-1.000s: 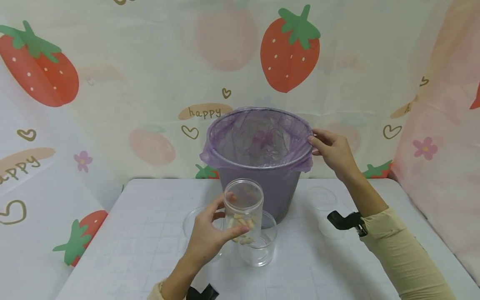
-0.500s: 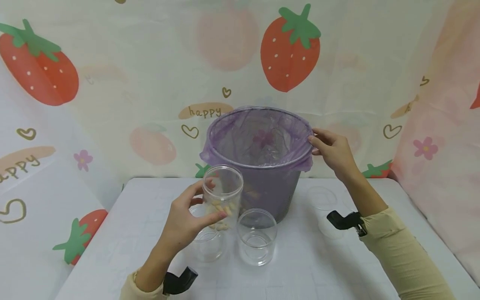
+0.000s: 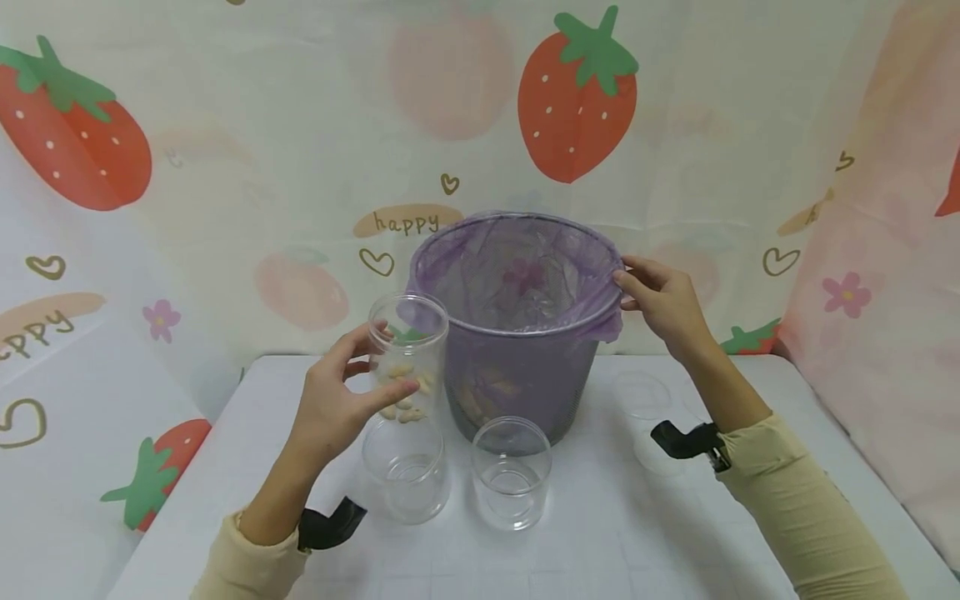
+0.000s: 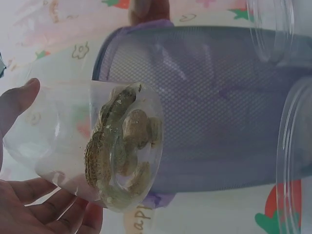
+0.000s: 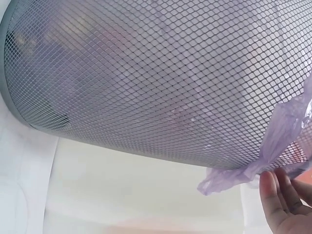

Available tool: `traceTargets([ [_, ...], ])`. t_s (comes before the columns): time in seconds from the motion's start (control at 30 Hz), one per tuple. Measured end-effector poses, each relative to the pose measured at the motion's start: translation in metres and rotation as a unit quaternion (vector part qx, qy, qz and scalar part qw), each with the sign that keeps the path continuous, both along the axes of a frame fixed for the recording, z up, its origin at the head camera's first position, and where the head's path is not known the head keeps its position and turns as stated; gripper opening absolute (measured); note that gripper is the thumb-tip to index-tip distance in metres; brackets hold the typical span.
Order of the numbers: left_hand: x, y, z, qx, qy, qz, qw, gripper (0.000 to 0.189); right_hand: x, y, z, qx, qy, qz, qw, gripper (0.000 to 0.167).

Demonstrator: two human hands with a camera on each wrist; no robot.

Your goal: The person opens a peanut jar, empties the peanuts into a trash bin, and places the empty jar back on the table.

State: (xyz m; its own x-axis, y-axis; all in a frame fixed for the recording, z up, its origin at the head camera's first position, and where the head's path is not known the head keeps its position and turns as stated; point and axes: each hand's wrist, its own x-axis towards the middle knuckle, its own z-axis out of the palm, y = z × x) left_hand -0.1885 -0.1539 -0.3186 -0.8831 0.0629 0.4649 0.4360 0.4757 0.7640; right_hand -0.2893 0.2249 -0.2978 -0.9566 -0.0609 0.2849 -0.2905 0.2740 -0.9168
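Observation:
My left hand (image 3: 330, 408) grips a clear plastic jar (image 3: 408, 354) by its side, thumb in front and fingers behind. Peanuts in their shells (image 4: 117, 141) lie at the bottom of this upright jar. It is held up at the left of a mesh waste bin (image 3: 517, 375) lined with a purple bag (image 5: 287, 131). My right hand (image 3: 666, 304) pinches the bin's right rim, where the bag folds over. Below the held jar stands a second clear jar (image 3: 412, 492); whether they touch cannot be told. Another clear jar (image 3: 512, 500) stands in front of the bin.
Faint clear round lids (image 3: 642, 396) lie to the right of the bin on the white table (image 3: 600, 542). Behind the table hangs a strawberry-print cloth (image 3: 315, 125). Something pale shows dimly through the bin's lower mesh (image 3: 487, 392).
My left hand has carried the jar of peanuts leftward and up, from in front of the bin to its left side. The right hand keeps its place on the rim.

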Motion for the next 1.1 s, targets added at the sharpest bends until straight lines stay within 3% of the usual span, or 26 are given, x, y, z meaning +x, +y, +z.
traceTargets([
  [0.43, -0.035, -0.023, 0.015, 0.008, 0.009, 0.046, 0.9989, 0.041, -0.002, -0.001, -0.002, -0.016, 0.010, 0.003, 0.9998, 0.050],
  [1.1, -0.107, -0.045, 0.054, -0.011, -0.025, 0.073, 0.9970, 0.069, -0.002, 0.000, -0.002, -0.014, -0.001, 0.002, 0.9999, 0.052],
])
